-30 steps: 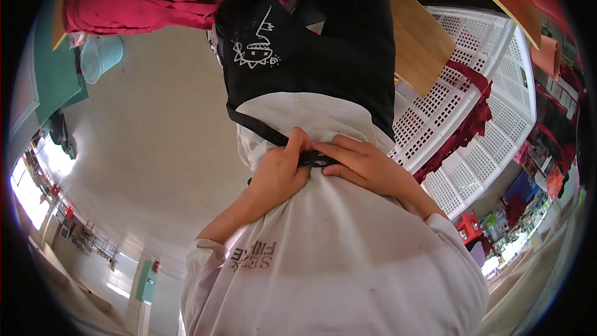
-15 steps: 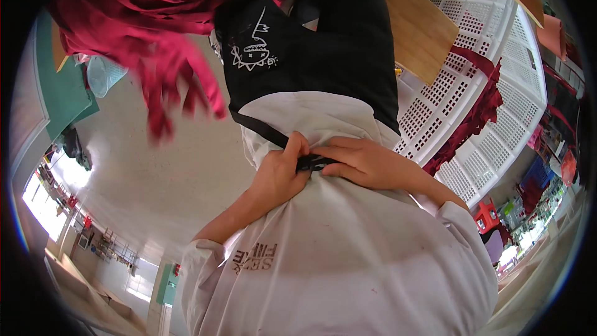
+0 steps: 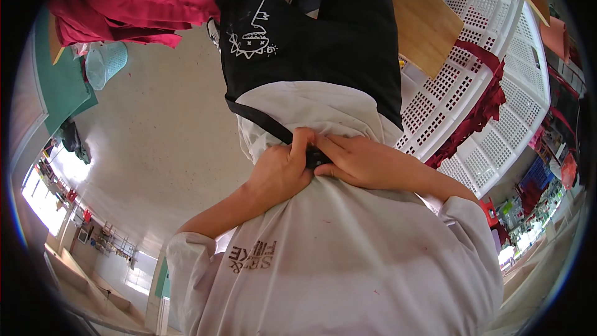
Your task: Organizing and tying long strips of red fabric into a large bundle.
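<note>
A black strap (image 3: 264, 119) runs from the left side of my waist, across the hem of my white shirt (image 3: 348, 255), to both hands. My left hand (image 3: 281, 167) is closed around its end, thumb and forefinger uppermost. Meeting it at the middle of my waist, my right hand (image 3: 364, 160) pinches a small dark, buckle-like piece (image 3: 314, 157) on the strap. Fingers cover most of that piece, so I cannot tell whether it is fastened. Below the shirt hem is a black garment (image 3: 336, 50) with a white line drawing on it.
Dark red cloth (image 3: 130, 6) hangs at the upper left. To the right stand a wooden board (image 3: 423, 22) and white perforated plastic baskets (image 3: 519, 96) with dark red cloth strips (image 3: 476, 115) between them. A light blue bin (image 3: 111, 64) stands on the floor at far left.
The swinging dark red strips at upper left have moved up and away, uncovering the floor and bin. My hands have drawn slightly closer together, and more of the dark piece shows between them.
</note>
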Available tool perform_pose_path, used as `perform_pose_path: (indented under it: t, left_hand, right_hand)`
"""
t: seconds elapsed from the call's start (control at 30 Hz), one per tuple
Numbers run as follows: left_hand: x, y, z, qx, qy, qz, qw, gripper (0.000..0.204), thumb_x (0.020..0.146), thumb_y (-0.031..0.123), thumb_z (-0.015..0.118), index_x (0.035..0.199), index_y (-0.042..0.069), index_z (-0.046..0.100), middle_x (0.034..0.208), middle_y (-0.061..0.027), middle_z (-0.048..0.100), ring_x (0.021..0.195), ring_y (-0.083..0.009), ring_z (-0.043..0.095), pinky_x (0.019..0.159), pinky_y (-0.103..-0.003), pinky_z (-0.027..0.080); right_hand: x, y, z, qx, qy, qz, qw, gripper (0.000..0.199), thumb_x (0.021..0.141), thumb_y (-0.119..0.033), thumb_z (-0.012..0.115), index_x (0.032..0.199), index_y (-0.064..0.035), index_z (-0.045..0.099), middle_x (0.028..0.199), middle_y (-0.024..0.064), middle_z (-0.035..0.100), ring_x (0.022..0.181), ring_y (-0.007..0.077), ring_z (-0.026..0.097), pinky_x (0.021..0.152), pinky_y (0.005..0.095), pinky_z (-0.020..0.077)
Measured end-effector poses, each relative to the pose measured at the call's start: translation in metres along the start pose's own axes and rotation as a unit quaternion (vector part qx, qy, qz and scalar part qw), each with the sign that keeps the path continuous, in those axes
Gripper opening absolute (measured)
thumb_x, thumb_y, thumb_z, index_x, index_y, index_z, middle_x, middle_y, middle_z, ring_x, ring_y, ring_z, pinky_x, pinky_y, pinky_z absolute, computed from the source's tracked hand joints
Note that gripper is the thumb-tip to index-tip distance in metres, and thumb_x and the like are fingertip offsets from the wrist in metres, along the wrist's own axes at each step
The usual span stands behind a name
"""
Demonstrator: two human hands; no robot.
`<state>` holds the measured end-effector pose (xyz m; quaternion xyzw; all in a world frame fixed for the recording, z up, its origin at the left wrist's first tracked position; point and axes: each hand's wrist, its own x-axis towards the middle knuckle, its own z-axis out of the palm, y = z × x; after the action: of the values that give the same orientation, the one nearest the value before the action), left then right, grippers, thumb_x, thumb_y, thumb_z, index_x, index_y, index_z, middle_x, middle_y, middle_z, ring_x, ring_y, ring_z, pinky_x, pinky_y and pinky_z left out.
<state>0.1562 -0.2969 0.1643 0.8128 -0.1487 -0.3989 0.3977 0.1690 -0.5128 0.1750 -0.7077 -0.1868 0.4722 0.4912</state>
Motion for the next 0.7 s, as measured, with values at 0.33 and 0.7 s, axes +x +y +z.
perform_pose_path:
  t: [0.33,0.7]
  left_hand:
    - [-0.003,0.007,-0.004,0.076,-0.062,0.024,0.995,0.038,0.082,0.007,0.059,0.114,0.0,0.04,0.079,-0.0182,0.065,0.059,-0.0357,0.063,0.05,-0.044,0.05]
    - [0.006,0.011,-0.004,0.081,-0.082,0.021,0.993,0.035,0.085,0.017,0.065,0.105,0.0,0.043,0.077,-0.0168,0.065,0.063,-0.0355,0.064,0.052,-0.043,0.051]
  right_hand:
    - [0.004,-0.011,-0.004,0.04,-0.043,0.052,0.997,0.078,0.098,-0.03,0.057,0.152,-0.0016,0.009,0.107,0.0301,0.064,0.091,0.0441,0.065,0.082,0.0472,0.0504]
    - [0.003,-0.003,-0.003,0.14,0.018,0.057,0.988,0.074,0.087,-0.022,0.072,0.145,-0.0075,0.028,0.106,0.0192,0.063,0.093,0.0363,0.061,0.087,0.0427,0.0486]
